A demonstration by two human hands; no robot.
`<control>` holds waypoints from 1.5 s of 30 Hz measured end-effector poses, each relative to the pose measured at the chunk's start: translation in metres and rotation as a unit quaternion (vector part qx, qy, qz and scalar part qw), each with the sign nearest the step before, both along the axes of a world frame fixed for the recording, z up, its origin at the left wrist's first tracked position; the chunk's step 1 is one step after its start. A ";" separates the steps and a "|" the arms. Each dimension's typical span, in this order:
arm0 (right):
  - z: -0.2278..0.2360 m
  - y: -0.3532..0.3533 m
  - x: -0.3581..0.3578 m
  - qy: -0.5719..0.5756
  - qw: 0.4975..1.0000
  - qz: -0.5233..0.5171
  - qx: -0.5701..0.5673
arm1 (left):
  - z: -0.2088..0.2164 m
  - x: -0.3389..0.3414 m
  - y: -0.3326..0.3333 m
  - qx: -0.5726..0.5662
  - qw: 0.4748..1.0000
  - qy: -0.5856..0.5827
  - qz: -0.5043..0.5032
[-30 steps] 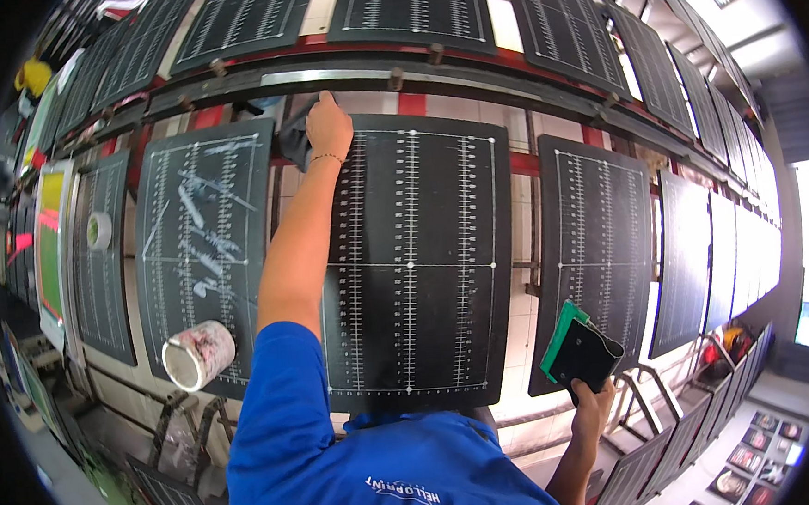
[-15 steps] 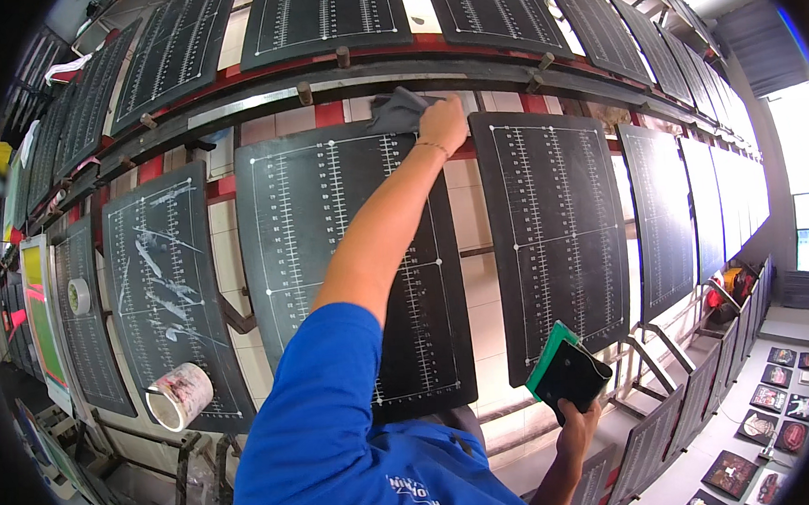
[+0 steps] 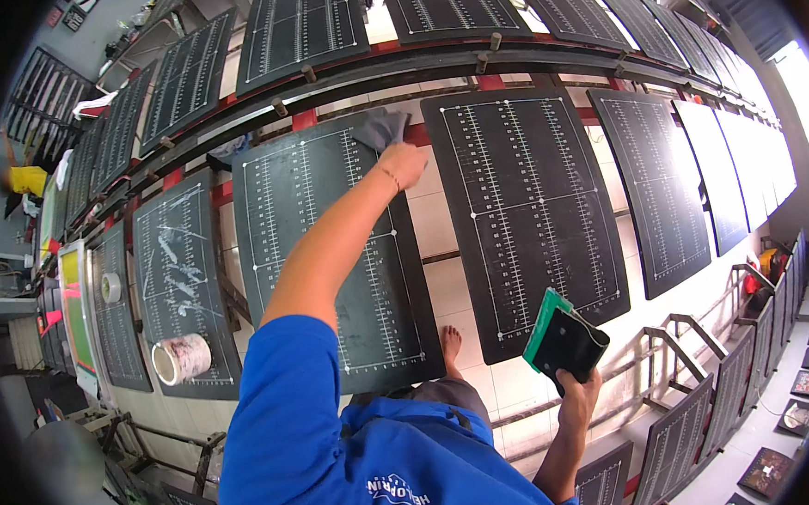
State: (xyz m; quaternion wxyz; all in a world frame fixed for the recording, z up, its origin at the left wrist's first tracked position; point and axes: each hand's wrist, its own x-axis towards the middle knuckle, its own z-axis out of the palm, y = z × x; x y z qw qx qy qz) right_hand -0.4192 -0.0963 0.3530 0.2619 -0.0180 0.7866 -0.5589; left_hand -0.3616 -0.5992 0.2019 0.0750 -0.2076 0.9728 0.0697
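Observation:
My left hand (image 3: 404,165) is closed on a grey cloth (image 3: 380,130). The cloth lies bunched over the far right corner of a dark flat board (image 3: 280,191) marked with white lines and scales, and my left forearm crosses above that board. At the lower right, my right hand (image 3: 577,392) grips a black folded piece with a green edge (image 3: 567,342); I cannot make out its exact kind. It is held over the near right corner of the neighbouring marked board (image 3: 503,172).
Similar boards stand in rows on metal frames, with a dark rail (image 3: 357,81) along the far side. A stained white tub (image 3: 181,359) and a roll of tape (image 3: 111,287) sit on boards to the left. A bare foot (image 3: 452,344) shows between boards.
My left hand has drawn the cloth from beyond the board's far edge onto its far right corner. The view has shifted, and a foot now shows. My right hand keeps its hold.

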 end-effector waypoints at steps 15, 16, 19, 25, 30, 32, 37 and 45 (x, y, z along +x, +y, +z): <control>-0.021 0.007 -0.056 -0.042 0.972 0.195 -0.124 | 0.017 0.128 0.398 0.190 0.978 0.038 -0.075; -0.023 0.006 -0.055 -0.039 0.970 0.204 -0.123 | 0.016 0.133 0.408 0.178 0.980 0.039 -0.075; -0.028 -0.004 -0.051 -0.045 0.964 0.234 -0.122 | -0.003 0.174 0.436 0.211 0.976 0.030 -0.050; -0.024 -0.047 -0.032 -0.040 0.958 0.255 -0.123 | -0.092 0.442 0.428 0.179 0.860 -0.128 0.460; -0.029 -0.106 0.018 -0.040 0.921 0.378 -0.088 | -0.083 0.633 0.583 -0.013 0.436 0.209 0.875; -0.025 -0.129 0.054 -0.042 0.900 0.416 -0.124 | -0.083 0.637 0.619 0.045 0.384 0.208 0.898; -0.026 -0.167 0.159 -0.066 0.859 0.487 -0.143 | -0.084 0.583 0.639 0.098 0.257 0.355 0.894; -0.067 -0.204 0.350 -0.306 0.851 0.395 -0.162 | -0.097 0.678 0.622 0.156 0.265 0.445 0.841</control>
